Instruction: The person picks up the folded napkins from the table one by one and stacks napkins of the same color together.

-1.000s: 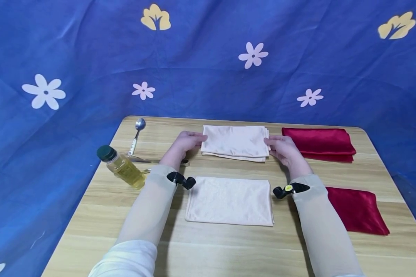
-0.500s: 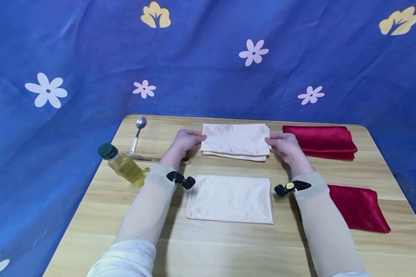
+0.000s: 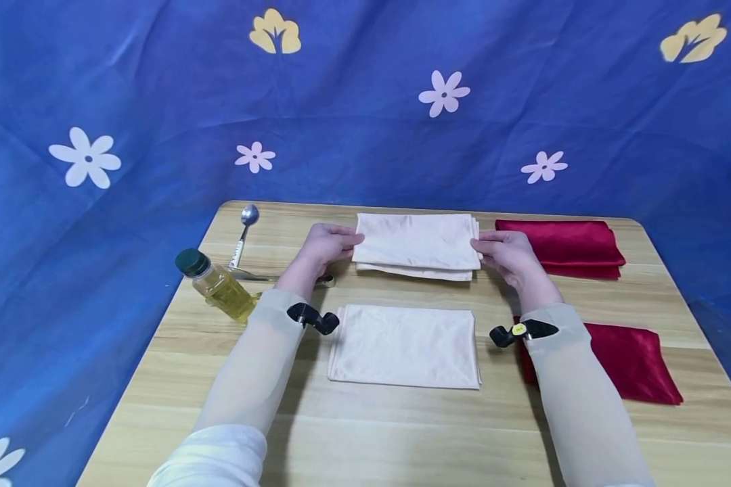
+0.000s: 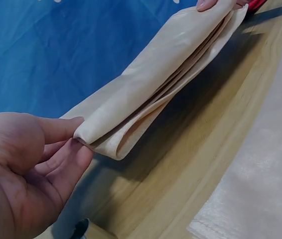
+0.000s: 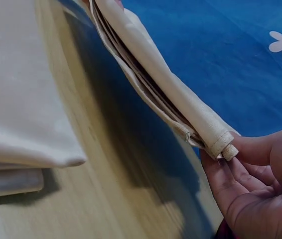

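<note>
A folded cream satin cloth (image 3: 417,241) hangs level between both hands at the far middle of the table. My left hand (image 3: 327,247) pinches its left edge, thumb on top and fingers beneath, as the left wrist view shows with the cloth's folded layers (image 4: 146,74). At the opposite edge my right hand (image 3: 509,255) pinches the same cloth (image 5: 166,84) between thumb and fingers. Both wrist views show a gap and a shadow between this cloth and the wood. A second folded cream cloth (image 3: 405,346) lies flat nearer the front.
Two folded dark red cloths, one at the back (image 3: 560,247) and one nearer (image 3: 630,362), lie to the right; my right forearm partly covers the nearer one. On the left are a green-capped bottle of yellow liquid (image 3: 222,287), a spoon (image 3: 244,233) and metal utensils partly behind my left arm.
Both hands have raised the cream cloth slightly, and it sits a little farther right at its right edge. The right hand has shifted a bit to the right. Other things stay put.
</note>
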Action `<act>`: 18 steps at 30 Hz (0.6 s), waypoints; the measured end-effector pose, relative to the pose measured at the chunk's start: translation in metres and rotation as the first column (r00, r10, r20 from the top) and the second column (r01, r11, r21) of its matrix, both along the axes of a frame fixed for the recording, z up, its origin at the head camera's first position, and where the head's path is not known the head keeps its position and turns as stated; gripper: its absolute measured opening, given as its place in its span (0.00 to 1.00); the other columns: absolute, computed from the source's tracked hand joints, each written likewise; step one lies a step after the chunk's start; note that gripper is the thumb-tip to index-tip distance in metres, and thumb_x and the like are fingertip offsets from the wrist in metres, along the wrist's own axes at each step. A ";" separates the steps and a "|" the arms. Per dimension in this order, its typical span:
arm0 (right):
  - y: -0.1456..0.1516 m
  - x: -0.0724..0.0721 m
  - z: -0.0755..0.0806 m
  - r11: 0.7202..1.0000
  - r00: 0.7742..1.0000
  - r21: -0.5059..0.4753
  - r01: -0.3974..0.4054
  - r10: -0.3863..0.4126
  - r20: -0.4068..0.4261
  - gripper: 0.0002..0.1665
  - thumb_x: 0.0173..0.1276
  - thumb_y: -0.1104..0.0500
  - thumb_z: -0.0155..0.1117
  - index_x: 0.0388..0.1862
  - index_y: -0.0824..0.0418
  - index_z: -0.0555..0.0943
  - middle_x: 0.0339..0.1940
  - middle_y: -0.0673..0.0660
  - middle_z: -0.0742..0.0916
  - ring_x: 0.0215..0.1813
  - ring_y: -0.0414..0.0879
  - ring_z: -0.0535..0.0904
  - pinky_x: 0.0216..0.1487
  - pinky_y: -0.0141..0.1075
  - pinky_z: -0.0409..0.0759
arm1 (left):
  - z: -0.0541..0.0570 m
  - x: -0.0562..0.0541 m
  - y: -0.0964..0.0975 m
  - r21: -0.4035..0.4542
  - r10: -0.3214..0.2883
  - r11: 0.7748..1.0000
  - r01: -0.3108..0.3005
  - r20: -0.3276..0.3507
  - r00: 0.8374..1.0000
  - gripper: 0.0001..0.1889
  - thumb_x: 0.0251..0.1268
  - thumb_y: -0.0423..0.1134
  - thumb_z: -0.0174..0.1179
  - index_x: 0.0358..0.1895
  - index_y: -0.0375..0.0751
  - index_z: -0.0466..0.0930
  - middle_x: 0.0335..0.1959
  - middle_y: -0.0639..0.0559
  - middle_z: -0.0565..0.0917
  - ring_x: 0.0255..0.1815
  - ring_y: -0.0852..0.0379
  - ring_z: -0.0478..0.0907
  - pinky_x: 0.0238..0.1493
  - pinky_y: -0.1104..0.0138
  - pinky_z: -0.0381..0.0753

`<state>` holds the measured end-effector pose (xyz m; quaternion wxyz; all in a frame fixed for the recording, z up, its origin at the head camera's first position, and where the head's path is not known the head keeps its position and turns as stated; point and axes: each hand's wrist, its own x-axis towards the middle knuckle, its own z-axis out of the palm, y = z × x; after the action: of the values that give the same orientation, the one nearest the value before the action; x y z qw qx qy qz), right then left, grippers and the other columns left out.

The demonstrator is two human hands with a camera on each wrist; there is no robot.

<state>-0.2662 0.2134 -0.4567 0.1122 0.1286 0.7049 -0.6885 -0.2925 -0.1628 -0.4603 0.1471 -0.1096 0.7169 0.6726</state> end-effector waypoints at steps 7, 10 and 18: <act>0.003 0.010 0.011 1.000 1.000 -0.001 0.005 -0.005 -0.004 0.19 0.73 0.63 0.74 0.57 0.68 0.80 0.36 0.48 0.88 0.35 0.36 0.83 0.40 0.26 0.86 | 0.010 0.011 0.001 0.020 -0.002 1.000 0.002 -0.033 0.999 0.21 0.68 0.33 0.74 0.60 0.27 0.82 0.55 0.39 0.86 0.50 0.55 0.85 0.53 0.66 0.88; 0.004 0.016 0.015 0.999 1.000 -0.032 0.005 -0.005 -0.013 0.21 0.71 0.64 0.75 0.58 0.69 0.80 0.36 0.48 0.89 0.35 0.37 0.84 0.39 0.26 0.86 | 0.015 0.018 0.001 0.017 -0.007 1.000 0.008 -0.055 0.998 0.22 0.67 0.33 0.74 0.60 0.27 0.83 0.56 0.38 0.86 0.51 0.54 0.86 0.53 0.65 0.88; 0.004 0.034 0.028 0.996 0.998 -0.091 -0.018 0.013 -0.054 0.17 0.70 0.67 0.75 0.53 0.70 0.80 0.33 0.48 0.89 0.34 0.37 0.84 0.35 0.26 0.85 | 0.028 0.040 -0.003 0.034 -0.005 0.999 0.008 -0.099 0.995 0.22 0.67 0.33 0.75 0.59 0.26 0.82 0.56 0.38 0.86 0.52 0.52 0.86 0.55 0.65 0.88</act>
<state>-0.2320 0.2172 -0.4287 0.1044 0.0996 0.6762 -0.7224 -0.2524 -0.1656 -0.4322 0.1155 -0.0715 0.7121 0.6888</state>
